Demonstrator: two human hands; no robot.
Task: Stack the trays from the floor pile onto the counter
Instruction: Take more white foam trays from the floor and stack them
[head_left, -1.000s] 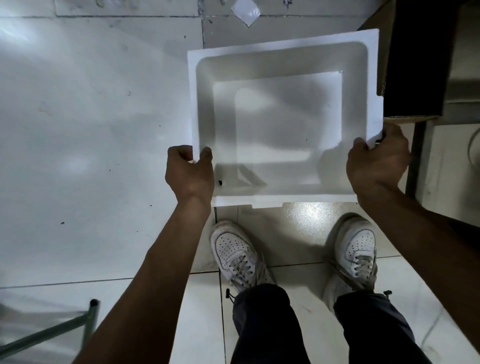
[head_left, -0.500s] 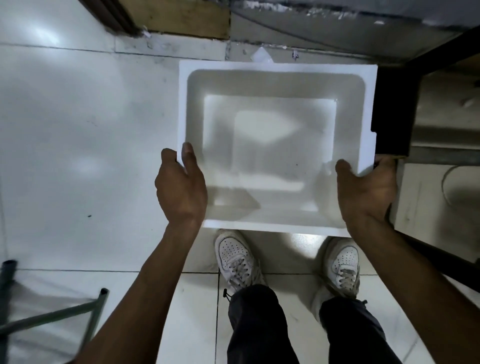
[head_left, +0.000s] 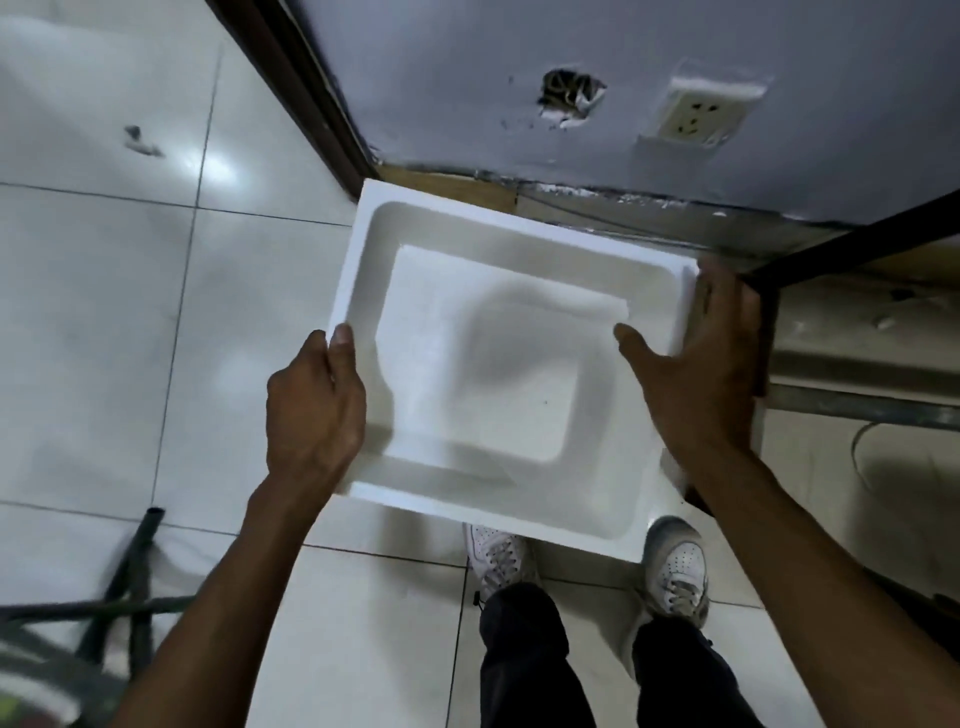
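I hold one white foam tray (head_left: 498, 374) in the air in front of me, its hollow side facing up, above the tiled floor. My left hand (head_left: 311, 410) grips its left rim, thumb on top and fingers underneath. My right hand (head_left: 701, 364) grips the right rim, thumb laid inside the tray and fingers curled round the outer edge. The tray is tilted slightly, its far left corner near the foot of the wall. The floor pile of trays is out of view.
A dark-framed counter or table (head_left: 831, 249) stands at the right, its leg close to my right hand. A grey wall (head_left: 519, 78) with a socket (head_left: 696, 114) is ahead. Green metal legs (head_left: 130, 587) stand at the lower left. My feet (head_left: 675, 571) are below the tray.
The view has risen from the floor toward the wall. The tray has been lifted and turned a little clockwise, and my right hand has shifted further along its right rim.
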